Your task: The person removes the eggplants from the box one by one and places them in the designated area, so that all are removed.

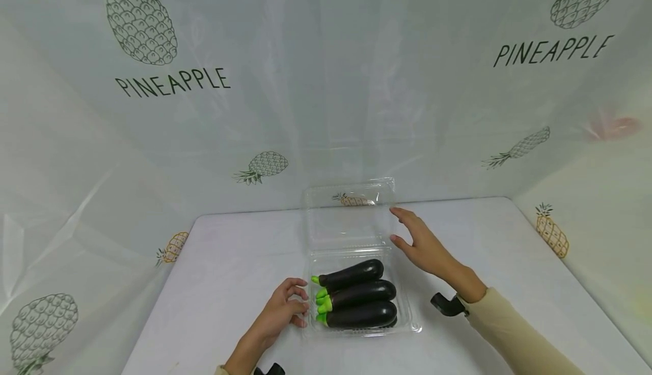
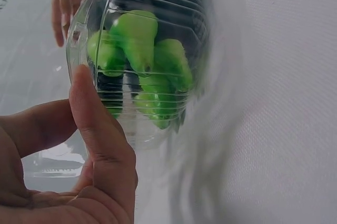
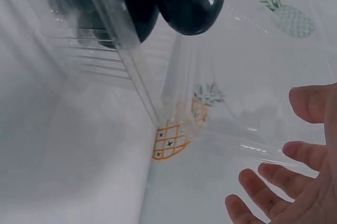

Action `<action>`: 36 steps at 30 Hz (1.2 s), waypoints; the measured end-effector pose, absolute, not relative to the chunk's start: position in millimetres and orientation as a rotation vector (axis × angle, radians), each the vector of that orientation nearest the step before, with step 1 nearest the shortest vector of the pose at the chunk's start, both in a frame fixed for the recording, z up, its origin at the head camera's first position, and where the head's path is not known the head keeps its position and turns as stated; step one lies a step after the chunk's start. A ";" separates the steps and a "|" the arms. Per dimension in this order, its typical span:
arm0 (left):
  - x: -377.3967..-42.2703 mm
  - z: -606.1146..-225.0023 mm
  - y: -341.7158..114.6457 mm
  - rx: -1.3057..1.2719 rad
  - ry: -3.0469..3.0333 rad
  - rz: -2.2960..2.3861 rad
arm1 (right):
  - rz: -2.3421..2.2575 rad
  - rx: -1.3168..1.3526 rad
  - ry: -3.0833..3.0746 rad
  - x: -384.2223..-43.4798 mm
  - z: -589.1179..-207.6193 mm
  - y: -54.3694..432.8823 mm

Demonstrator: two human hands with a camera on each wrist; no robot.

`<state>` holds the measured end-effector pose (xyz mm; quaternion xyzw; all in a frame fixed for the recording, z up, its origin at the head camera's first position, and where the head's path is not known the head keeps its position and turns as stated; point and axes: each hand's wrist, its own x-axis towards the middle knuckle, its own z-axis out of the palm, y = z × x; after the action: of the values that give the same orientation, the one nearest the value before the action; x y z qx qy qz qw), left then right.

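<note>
A clear plastic clamshell container (image 1: 402, 315) sits on the table, its hinged lid (image 1: 348, 225) raised at the back. Several dark eggplants (image 1: 359, 296) lie inside the base, green stem ends (image 2: 138, 39) toward the left. At the container's left side is my left hand (image 1: 282, 310), fingers loosely bent. In the left wrist view a fingertip (image 2: 83, 79) touches the rim. My right hand (image 1: 425, 245) is beside the lid's right edge, thumb and fingers spread. The right wrist view shows its fingers (image 3: 263, 195) close to the lid's clear edge, pinching nothing.
The white table (image 1: 234, 262) ends at the back against a hanging sheet (image 1: 351, 92) printed with pineapples. More of this sheet hangs along both sides. Each wrist wears a black mount, such as the one (image 1: 448, 305) on the right.
</note>
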<state>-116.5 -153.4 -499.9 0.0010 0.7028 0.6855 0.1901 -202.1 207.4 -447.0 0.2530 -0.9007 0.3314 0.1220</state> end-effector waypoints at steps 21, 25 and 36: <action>-113.8 -502.7 -155.1 -0.006 1.903 1.945 | 0.998 0.734 -2.743 -205.5 -463.8 207.7; -113.9 -503.9 -154.1 -0.011 1.892 1.947 | 0.998 0.732 -2.764 -207.5 -467.4 208.4; -113.8 -502.3 -153.1 0.003 1.830 1.950 | 1.000 0.737 -2.797 -206.7 -471.4 208.0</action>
<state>-113.8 -153.1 -502.3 0.0010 0.6658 0.7093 0.2315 -206.7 208.0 -471.4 0.2405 -0.9133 0.3263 0.0405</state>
